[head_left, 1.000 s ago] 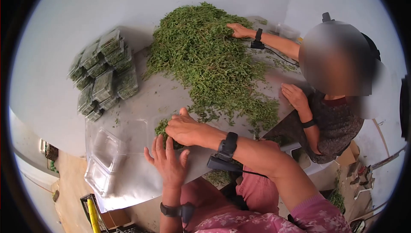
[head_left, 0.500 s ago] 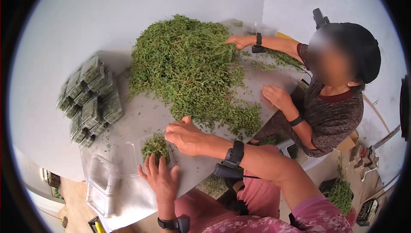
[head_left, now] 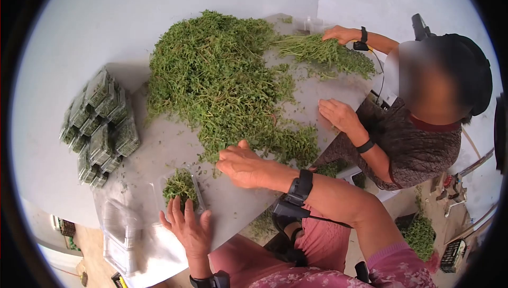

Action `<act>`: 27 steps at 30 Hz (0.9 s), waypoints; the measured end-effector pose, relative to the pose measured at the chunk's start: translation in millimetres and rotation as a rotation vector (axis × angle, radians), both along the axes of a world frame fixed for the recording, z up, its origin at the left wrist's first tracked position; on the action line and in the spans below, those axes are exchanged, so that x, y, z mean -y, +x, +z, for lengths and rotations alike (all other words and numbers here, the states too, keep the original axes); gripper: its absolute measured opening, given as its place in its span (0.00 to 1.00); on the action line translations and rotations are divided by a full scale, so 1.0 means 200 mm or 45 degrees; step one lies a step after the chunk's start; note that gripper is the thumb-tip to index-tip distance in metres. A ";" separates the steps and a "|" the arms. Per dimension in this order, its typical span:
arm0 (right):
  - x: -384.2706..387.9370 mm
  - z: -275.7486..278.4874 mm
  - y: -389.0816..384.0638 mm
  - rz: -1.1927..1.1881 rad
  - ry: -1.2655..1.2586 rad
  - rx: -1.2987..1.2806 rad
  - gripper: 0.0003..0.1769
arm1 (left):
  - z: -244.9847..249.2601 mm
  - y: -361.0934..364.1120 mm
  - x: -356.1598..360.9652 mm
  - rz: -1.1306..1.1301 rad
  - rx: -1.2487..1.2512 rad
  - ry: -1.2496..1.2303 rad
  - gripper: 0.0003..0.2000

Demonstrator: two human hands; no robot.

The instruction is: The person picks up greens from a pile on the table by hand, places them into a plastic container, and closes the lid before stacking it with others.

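Note:
A big heap of green herb sprigs (head_left: 217,81) covers the far half of the grey table (head_left: 159,145). My right hand (head_left: 246,165) lies flat at the heap's near edge, fingers touching sprigs, holding nothing I can see. My left hand (head_left: 188,227) rests with spread fingers on the near side of an open clear plastic clamshell box (head_left: 177,187) that holds a small clump of herbs. Both wrists carry black bands.
Filled, closed clamshell boxes (head_left: 98,126) are stacked at the table's left. Empty clear boxes (head_left: 119,230) lie at the near left corner. A person sits opposite at the right, one hand (head_left: 338,116) on the table, the other hand (head_left: 341,34) pulling a bunch of sprigs away.
My right hand has left the box and moved right to the heap's edge. The other person has dragged a bunch of sprigs off the heap toward the far right.

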State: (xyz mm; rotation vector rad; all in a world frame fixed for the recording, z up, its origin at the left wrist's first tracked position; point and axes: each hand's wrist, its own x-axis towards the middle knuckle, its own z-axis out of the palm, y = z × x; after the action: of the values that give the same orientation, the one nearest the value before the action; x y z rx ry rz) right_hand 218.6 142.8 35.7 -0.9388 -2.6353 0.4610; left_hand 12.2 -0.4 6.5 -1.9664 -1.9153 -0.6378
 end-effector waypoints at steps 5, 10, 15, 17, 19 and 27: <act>0.02 -0.03 -0.02 0.036 -0.088 0.074 0.09 | 0.00 -0.02 0.00 -0.008 0.018 0.000 0.26; -0.04 -0.07 -0.02 0.058 -0.074 0.069 0.07 | -0.01 -0.03 0.00 0.005 0.038 0.005 0.26; -0.17 0.04 0.02 -0.201 -0.050 0.075 0.03 | 0.00 -0.02 0.00 0.017 0.064 -0.006 0.26; -0.25 0.04 0.05 -0.384 -0.022 0.001 0.05 | 0.01 -0.02 0.00 0.006 0.049 -0.008 0.26; -0.34 0.03 0.08 -0.590 0.004 -0.036 0.09 | 0.02 -0.02 0.01 0.002 0.044 -0.012 0.27; -0.42 -0.04 0.00 -0.783 0.123 0.174 0.23 | 0.01 -0.03 0.00 -0.013 0.068 -0.005 0.26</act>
State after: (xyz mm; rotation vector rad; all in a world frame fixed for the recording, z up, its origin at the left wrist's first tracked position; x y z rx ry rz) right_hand 217.9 226.5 26.8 -1.7032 -2.2769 0.1176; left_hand 6.2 -1.2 8.6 -1.9821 -1.9402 -0.6962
